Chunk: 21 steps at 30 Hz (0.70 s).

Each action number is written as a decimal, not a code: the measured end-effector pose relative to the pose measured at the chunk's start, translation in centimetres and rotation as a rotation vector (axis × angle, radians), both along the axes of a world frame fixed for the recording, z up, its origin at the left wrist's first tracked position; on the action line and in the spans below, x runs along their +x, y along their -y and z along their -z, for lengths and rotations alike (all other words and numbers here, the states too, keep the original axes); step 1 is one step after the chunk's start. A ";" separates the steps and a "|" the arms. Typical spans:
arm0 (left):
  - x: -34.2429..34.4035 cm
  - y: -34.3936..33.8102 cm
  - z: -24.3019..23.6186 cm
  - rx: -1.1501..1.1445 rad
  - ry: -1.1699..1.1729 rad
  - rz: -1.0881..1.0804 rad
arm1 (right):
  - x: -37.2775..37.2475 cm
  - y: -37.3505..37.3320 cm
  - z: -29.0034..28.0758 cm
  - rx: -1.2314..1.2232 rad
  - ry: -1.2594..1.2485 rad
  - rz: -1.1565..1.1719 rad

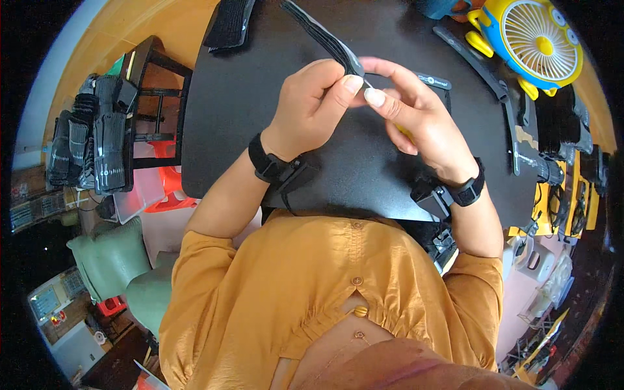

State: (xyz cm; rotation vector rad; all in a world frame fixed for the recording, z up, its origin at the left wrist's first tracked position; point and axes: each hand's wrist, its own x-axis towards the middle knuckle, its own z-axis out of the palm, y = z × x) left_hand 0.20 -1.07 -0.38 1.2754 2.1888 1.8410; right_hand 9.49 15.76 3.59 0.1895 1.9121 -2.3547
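Observation:
My left hand is closed around the lower end of a bundle of black straps, which slants up and away to the left. The straps lie flat on one another, and a grey edge shows along one side. My right hand meets that lower end, its thumb and index finger pinching there beside the left thumb. A thin pale edge shows between the two thumbs. Something yellow peeks out from my right palm, mostly hidden by the fingers. Both hands are held above the black table.
Another black strap stack lies at the table's far left. Loose straps, one a long strip, lie to the right, near a yellow and blue fan. More strap bundles are piled on the left beside a black stool.

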 end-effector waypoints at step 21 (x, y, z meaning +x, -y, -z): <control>0.4 -0.4 1.0 0.056 0.115 -0.002 | 0.0 0.3 0.3 -0.035 0.107 -0.136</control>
